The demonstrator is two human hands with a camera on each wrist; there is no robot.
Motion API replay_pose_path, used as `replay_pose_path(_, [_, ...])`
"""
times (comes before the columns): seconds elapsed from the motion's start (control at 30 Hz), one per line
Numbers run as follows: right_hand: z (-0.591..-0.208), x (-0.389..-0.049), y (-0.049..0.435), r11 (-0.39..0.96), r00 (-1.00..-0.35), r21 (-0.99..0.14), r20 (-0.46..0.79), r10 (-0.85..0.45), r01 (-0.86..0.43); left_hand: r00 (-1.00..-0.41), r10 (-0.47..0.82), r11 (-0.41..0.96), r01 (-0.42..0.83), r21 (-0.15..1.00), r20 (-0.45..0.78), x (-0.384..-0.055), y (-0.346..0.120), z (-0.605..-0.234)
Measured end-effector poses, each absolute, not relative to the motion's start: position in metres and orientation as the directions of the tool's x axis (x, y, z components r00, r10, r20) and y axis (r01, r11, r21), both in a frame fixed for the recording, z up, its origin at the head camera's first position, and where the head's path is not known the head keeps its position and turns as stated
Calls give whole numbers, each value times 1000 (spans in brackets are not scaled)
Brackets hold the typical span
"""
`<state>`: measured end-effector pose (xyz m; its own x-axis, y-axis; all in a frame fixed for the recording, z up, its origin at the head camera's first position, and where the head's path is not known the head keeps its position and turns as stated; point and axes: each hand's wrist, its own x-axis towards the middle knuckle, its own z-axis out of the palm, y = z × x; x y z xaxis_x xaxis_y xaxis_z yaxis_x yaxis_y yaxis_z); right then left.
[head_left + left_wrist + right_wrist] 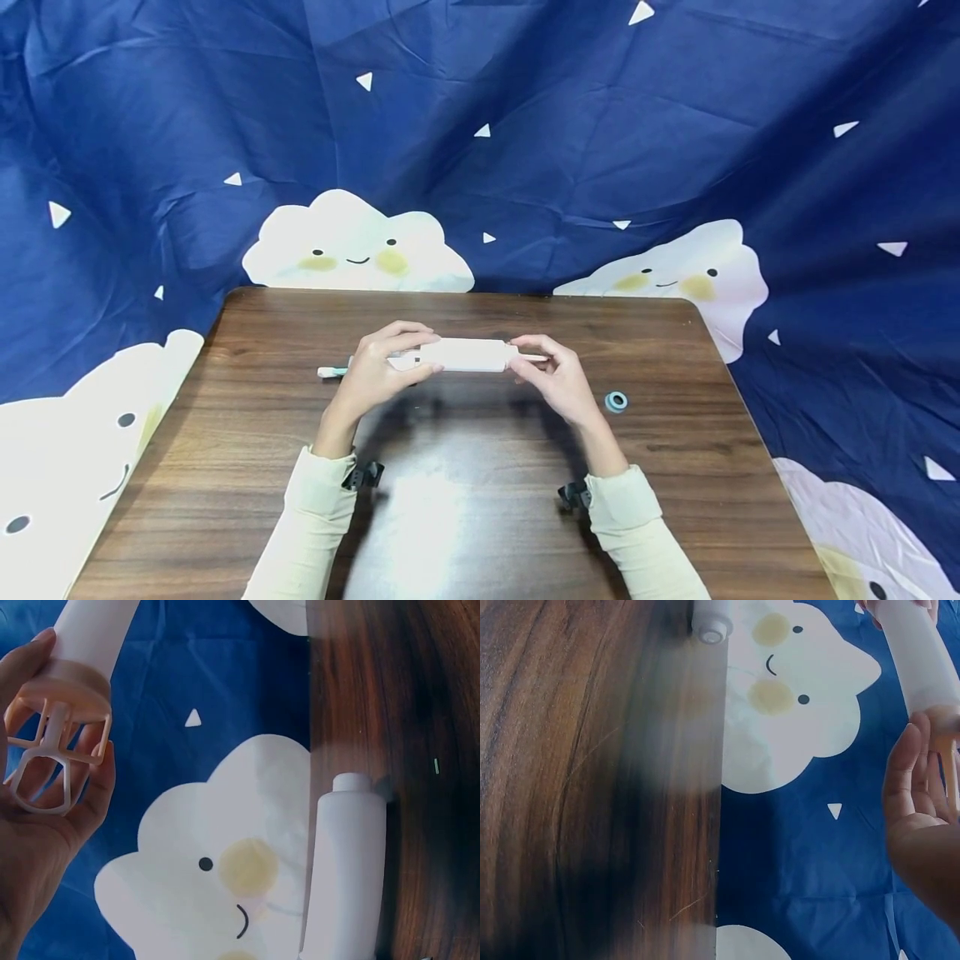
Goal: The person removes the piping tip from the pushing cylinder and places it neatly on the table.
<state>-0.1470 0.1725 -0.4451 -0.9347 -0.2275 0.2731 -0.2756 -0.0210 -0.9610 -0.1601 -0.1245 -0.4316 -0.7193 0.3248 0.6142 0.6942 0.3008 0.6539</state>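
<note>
Both hands hold a white tube (468, 355) sideways above the table. My left hand (378, 367) grips its left end, thumb and fingers around a peach collar (71, 694) with an open peach frame. A white ring (41, 784) on a short rod sits within that frame. My right hand (555, 375) grips the opposite end, where a peach collar (939, 720) and a thin peach rod (949, 776) show partly behind the fingers. A white bottle-like cylinder (350, 877) with a narrower neck lies on the table in the left wrist view.
A small blue ring (616, 402) lies on the wooden table (645, 500), right of the right hand. Left of the left hand is a small white and teal piece (330, 372). A blue curtain (525, 167) with printed clouds hangs along the far table edge.
</note>
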Motion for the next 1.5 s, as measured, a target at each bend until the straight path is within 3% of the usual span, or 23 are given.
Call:
replay_pose_path(1.23, [-451,-148,175,-92,-939,-973,230,-254,-214,-735,319,314,678,664,599,-161,-124,-432])
replay_pose_path(1.5, [-449,-149,175,-54,-938,-970,245,-244,-239,-738,317,320,675,665,596,-162,-125,-432])
